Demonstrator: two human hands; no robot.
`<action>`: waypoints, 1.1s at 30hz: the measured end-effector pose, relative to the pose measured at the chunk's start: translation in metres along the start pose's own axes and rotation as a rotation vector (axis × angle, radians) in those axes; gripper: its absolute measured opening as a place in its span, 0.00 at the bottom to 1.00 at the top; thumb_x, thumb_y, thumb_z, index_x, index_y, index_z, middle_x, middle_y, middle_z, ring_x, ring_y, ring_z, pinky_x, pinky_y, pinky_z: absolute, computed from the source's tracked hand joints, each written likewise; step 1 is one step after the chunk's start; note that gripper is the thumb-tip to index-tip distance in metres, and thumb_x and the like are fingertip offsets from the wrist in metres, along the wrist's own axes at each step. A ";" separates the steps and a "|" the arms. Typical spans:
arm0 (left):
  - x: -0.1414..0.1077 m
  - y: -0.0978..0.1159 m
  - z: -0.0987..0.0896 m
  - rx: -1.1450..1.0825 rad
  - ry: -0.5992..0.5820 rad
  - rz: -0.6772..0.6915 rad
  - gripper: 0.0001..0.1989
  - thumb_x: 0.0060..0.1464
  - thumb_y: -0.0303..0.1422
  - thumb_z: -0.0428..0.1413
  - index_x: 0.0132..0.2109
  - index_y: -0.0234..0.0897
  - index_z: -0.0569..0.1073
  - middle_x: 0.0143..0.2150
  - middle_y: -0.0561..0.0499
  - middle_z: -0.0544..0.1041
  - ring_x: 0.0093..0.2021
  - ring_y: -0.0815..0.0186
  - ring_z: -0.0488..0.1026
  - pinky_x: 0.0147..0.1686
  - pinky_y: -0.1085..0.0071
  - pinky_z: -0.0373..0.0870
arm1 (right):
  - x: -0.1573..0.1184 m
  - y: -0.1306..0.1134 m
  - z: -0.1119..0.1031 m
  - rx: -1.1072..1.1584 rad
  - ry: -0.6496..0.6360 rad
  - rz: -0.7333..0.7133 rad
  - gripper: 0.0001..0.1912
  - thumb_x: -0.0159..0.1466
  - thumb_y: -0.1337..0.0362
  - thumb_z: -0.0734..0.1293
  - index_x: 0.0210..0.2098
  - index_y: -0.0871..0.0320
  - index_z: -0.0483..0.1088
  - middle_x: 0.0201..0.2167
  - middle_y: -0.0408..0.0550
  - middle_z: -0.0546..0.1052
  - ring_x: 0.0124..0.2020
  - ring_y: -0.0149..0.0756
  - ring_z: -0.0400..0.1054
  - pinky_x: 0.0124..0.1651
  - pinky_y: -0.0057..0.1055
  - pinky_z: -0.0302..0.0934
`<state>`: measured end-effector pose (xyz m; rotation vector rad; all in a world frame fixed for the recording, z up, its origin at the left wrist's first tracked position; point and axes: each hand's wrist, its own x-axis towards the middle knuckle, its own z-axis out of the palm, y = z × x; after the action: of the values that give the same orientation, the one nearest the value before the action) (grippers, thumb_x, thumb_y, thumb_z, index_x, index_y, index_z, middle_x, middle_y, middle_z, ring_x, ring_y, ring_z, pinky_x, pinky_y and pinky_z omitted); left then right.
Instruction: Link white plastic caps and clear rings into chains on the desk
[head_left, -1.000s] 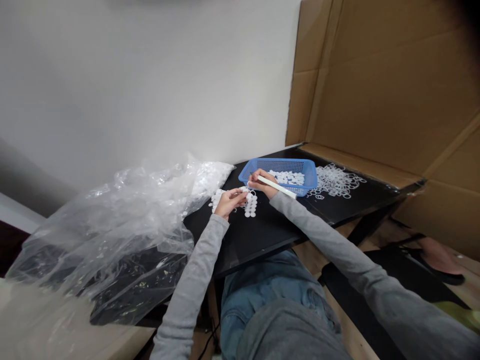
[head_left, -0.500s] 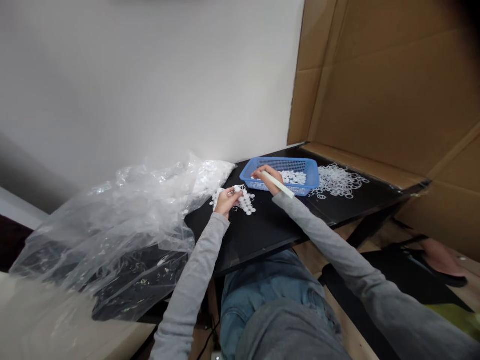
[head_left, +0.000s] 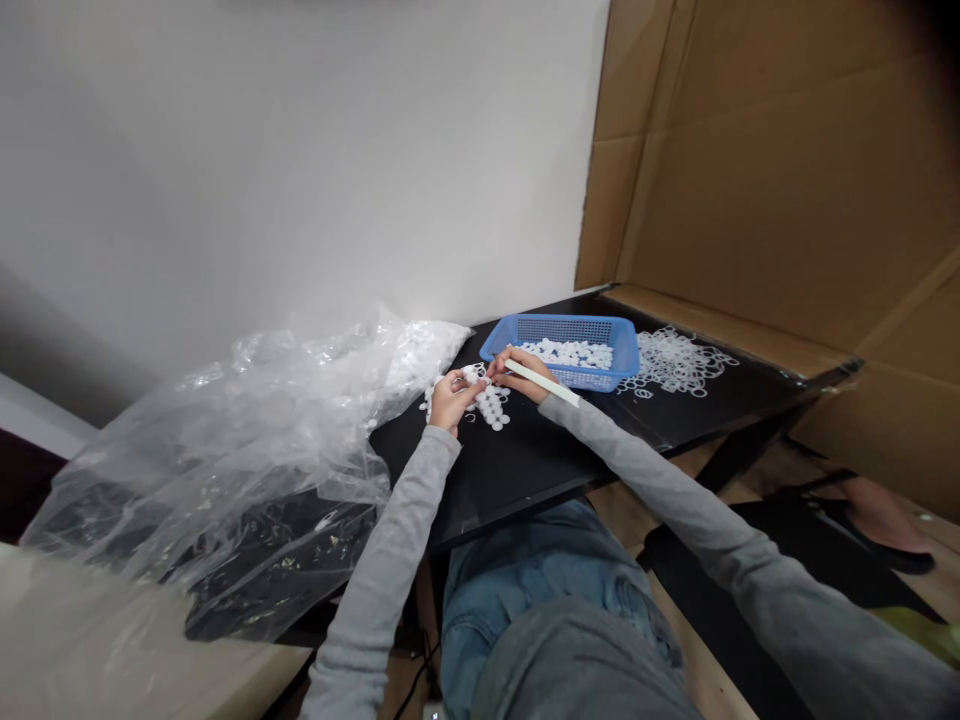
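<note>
Your left hand (head_left: 452, 400) had its fingers curled and pinching the top of a cluster of white plastic discs (head_left: 490, 407), holding it just above the black table (head_left: 517, 465) within reach of your right hand (head_left: 514, 375). Your right fingertips (head_left: 493, 369) pressed against the cluster, while that hand kept a white stick (head_left: 541, 383) tucked against the palm. Compared with the earlier frame, your right hand had moved off the blue basket (head_left: 559, 320) to join the left.
</note>
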<state>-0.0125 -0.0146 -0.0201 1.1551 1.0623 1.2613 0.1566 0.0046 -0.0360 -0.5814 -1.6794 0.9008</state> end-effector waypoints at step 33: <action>0.002 -0.004 -0.002 0.034 0.024 -0.046 0.32 0.37 0.23 0.64 0.52 0.40 0.66 0.40 0.51 0.72 0.36 0.69 0.72 0.38 0.72 0.68 | 0.007 -0.010 -0.028 -0.224 0.606 -0.030 0.15 0.63 0.49 0.62 0.29 0.52 0.60 0.27 0.47 0.73 0.32 0.39 0.69 0.42 0.41 0.67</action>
<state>-0.0138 -0.0128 -0.0238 1.1375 1.1257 1.2286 0.1816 0.0120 -0.0205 -0.8779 -1.2331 0.4472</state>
